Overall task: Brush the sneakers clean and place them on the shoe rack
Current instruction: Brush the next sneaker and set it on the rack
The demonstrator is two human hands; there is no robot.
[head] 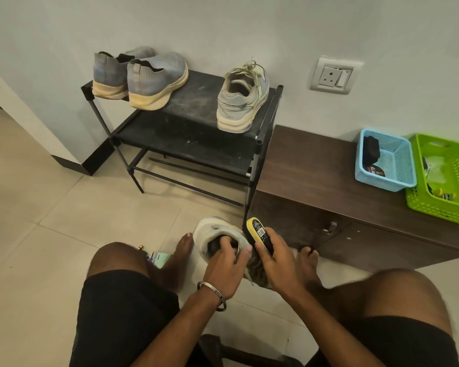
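Observation:
My left hand [227, 266] grips a pale grey sneaker [212, 231] by its opening, fingers curled inside, holding it above the floor between my knees. My right hand [277, 263] holds a yellow-backed shoe brush [257, 230] against the sneaker's right side. On the black shoe rack [196, 102] the matching laced sneaker [240, 102] stands at the right of the top shelf. A pair of blue-grey knit sneakers [143, 75] sits at the shelf's left end.
A low brown cabinet [316, 170] stands right of the rack, carrying a blue basket [398, 165] and a green basket [453, 181]. A wall socket [333, 75] is above it. My bare feet rest on the tiled floor; small items lie by my left knee.

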